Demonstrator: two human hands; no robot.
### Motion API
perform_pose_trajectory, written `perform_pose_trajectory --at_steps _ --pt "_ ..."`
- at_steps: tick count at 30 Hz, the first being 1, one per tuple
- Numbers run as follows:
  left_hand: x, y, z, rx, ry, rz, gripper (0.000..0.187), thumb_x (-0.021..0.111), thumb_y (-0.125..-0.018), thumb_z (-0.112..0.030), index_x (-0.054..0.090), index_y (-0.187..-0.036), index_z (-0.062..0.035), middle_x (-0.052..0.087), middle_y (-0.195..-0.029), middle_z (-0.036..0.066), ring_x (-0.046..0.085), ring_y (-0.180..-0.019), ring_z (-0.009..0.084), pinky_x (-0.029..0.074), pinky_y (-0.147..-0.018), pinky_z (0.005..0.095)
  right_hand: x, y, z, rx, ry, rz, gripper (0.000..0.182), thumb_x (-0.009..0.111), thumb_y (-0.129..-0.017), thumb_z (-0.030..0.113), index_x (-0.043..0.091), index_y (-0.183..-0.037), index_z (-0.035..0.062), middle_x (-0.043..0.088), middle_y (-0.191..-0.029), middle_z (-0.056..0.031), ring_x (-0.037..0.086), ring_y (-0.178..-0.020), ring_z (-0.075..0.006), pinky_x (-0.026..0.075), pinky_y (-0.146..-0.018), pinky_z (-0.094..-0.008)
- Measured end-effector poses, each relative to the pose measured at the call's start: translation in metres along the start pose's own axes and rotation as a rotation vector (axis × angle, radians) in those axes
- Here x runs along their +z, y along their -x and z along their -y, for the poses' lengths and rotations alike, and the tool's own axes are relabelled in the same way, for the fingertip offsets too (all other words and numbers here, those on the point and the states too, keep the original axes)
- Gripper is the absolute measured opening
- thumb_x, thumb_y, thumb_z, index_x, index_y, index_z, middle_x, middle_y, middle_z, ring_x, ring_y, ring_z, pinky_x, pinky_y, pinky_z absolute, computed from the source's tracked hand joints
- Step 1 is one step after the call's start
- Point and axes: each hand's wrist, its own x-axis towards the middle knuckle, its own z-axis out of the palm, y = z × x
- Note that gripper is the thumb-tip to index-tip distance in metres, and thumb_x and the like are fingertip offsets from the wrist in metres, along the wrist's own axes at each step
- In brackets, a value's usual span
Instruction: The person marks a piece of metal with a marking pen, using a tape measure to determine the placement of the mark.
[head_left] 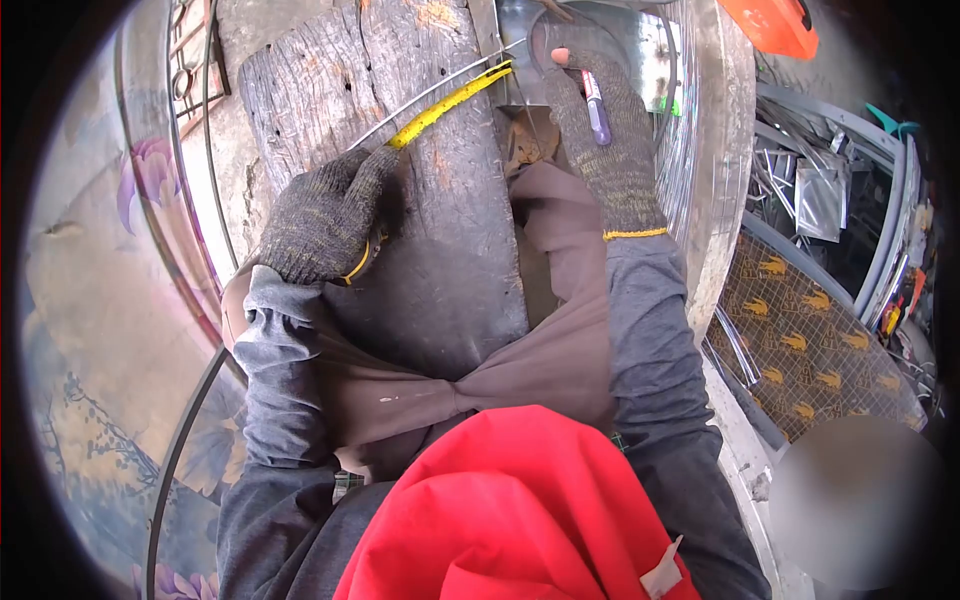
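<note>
1. Nearest the camera, red cloth [510,500] bulges up from the bottom edge. Beyond it, the person's knees in brown trousers [530,365] spread on both sides of a worn wooden desk [455,220].
2. The left hand [325,215], in a dark knitted glove, is over the desk's left part. Its fingers are closed on the near end of a yellow measuring strip [450,103].
3. The strip slants away from that hand, up and to the right across the desk. A thin pale rod [420,93] lies beside it, on its far side, running nearly the same way.
4. The strip's far end stops near the desk's right edge, just short of the right hand [620,150]. The left hand is at one end, the right hand nearer the other; the right hand does not appear to touch the strip.
5. The right hand, gloved too, is partly curled, with one bare fingertip showing. A purple and white marker [597,110] is held among its fingers, its length pointing roughly away from the person. Which end is the writing tip cannot be told.
6. Farther right are metal scraps [822,200], a brown patterned sheet [800,330] and, at the top, an orange object [770,25].
</note>
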Motion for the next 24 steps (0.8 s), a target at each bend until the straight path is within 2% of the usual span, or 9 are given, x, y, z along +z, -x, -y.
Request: perform_pose_trajectory --at_steps 1,2,5,11,13,17,20,22,24 --pt "0.000 -0.001 0.002 -0.007 -0.013 0.019 0.052 0.060 -0.080 -0.015 0.052 -0.131 -0.0092 0.062 -0.114 0.020 0.063 -0.093 0.0423 0.052 -0.079 0.0470 0.001 -0.001 0.001 0.010 -0.023 -0.001 0.025 0.069 -0.085 0.020 0.063 -0.109 0.0136 0.067 -0.103 -0.0086 0.066 -0.093 -0.0286 0.052 -0.082 -0.0367" --pt "-0.002 -0.002 0.002 -0.012 -0.016 0.022 0.052 0.060 -0.080 -0.015 0.052 -0.131 -0.0092 0.062 -0.114 0.020 0.063 -0.093 0.0423 0.052 -0.079 0.0470 0.002 -0.002 0.001 0.011 -0.029 0.002 0.025 0.069 -0.085 0.020 0.063 -0.109 0.0136 0.067 -0.103 -0.0086 0.066 -0.093 -0.0286 0.052 -0.082 -0.0367" --pt "-0.005 -0.004 0.000 -0.132 0.063 0.132 0.052 0.059 -0.080 -0.013 0.052 -0.131 -0.0102 0.063 -0.112 0.020 0.063 -0.092 0.0420 0.052 -0.079 0.0465 0.004 -0.002 0.002 -0.087 -0.062 -0.010 0.026 0.070 -0.085 0.021 0.063 -0.109 0.0135 0.068 -0.102 -0.0087 0.067 -0.091 -0.0269 0.052 -0.080 -0.0359" --pt "-0.001 -0.008 0.009 -0.024 0.073 0.067 0.058 0.060 -0.078 -0.011 0.050 -0.135 -0.0116 0.063 -0.104 0.020 0.062 -0.091 0.0418 0.052 -0.079 0.0468 0.010 -0.005 0.001 -0.135 0.002 -0.040 0.026 0.070 -0.085 0.023 0.063 -0.109 0.0135 0.069 -0.097 -0.0087 0.068 -0.088 -0.0242 0.053 -0.077 -0.0355" --pt "-0.004 -0.009 0.008 -0.033 0.070 0.080 0.061 0.060 -0.077 -0.011 0.048 -0.137 -0.0118 0.063 -0.104 0.020 0.062 -0.092 0.0420 0.052 -0.079 0.0475 0.007 -0.003 0.005 -0.013 -0.016 0.079 0.030 0.064 -0.090 0.024 0.062 -0.117 0.0118 0.065 -0.115 -0.0072 0.062 -0.109 -0.0245 0.048 -0.093 -0.0342" --pt "0.002 -0.011 0.017 0.020 0.015 0.034 0.062 0.060 -0.077 -0.011 0.047 -0.137 -0.0119 0.063 -0.103 0.020 0.061 -0.093 0.0423 0.051 -0.079 0.0481 0.010 -0.005 0.001 0.005 -0.012 0.080 0.030 0.064 -0.090 0.024 0.062 -0.118 0.0122 0.065 -0.115 -0.0072 0.062 -0.110 -0.0238 0.047 -0.094 -0.0340" --pt "-0.004 -0.016 0.015 0.027 -0.015 0.056 0.061 0.060 -0.078 -0.011 0.046 -0.138 -0.0111 0.064 -0.101 0.021 0.062 -0.091 0.0421 0.051 -0.078 0.0482 0.007 -0.006 0.001 -0.086 0.024 0.129 0.030 0.065 -0.090 0.022 0.062 -0.118 0.0118 0.065 -0.117 -0.0073 0.062 -0.110 -0.0227 0.047 -0.094 -0.0333" --pt "-0.007 -0.022 0.012 -0.070 0.056 0.132 0.060 0.059 -0.079 -0.010 0.047 -0.137 -0.0099 0.064 -0.097 0.022 0.063 -0.089 0.0418 0.051 -0.078 0.0483 0.008 -0.007 -0.002 -0.122 -0.036 0.118 0.030 0.066 -0.089 0.019 0.062 -0.118 0.0119 0.065 -0.117 -0.0071 0.062 -0.110 -0.0219 0.047 -0.095 -0.0325" --pt "-0.008 -0.023 0.017 -0.031 0.032 0.127 0.057 0.058 -0.080 -0.010 0.048 -0.136 -0.0093 0.065 -0.097 0.022 0.063 -0.088 0.0414 0.051 -0.078 0.0482 0.014 -0.009 -0.020 -0.133 -0.122 0.115 0.029 0.065 -0.090 0.017 0.062 -0.118 0.0121 0.065 -0.117 -0.0071 0.062 -0.109 -0.0214 0.047 -0.094 -0.0321"
